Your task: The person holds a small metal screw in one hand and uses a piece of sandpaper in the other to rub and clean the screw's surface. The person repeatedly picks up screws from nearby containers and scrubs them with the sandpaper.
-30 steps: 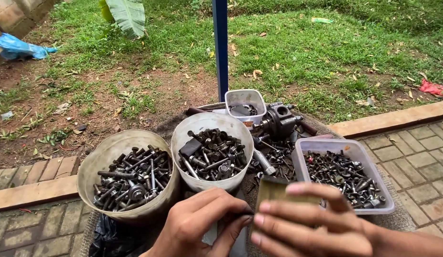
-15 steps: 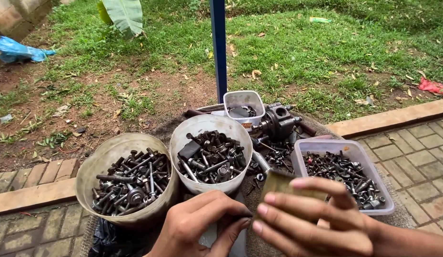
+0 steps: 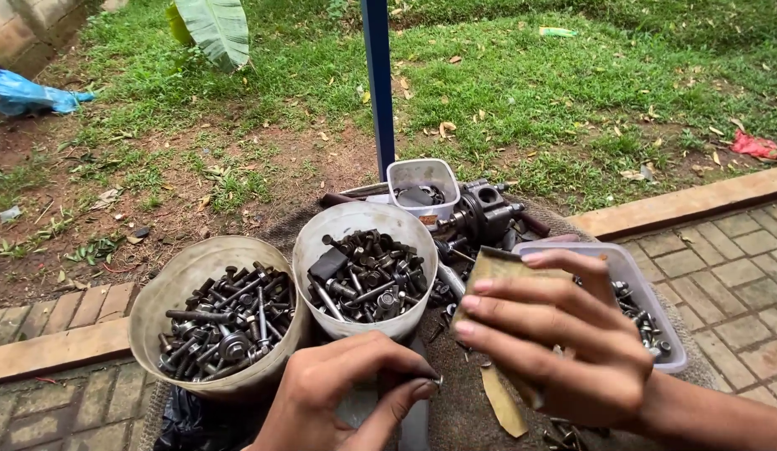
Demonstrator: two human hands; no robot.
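Hands sorting hardware over tubs of bolts outdoors.

Head view: the left hand (image 3: 347,397) is pinching a small metal part (image 3: 437,382) between thumb and fingertips, while the right hand (image 3: 556,338) is gripping a folded brown sheet (image 3: 489,276), fingers pressed together. Sorting is looking well advanced: four containers are holding parts, namely two round tubs (image 3: 167,292), one rectangular tray (image 3: 639,276) and one small square tub (image 3: 422,171); loose pieces are lying between them.

Soft, even daylight; sharp focus, faint shadows, no glare.
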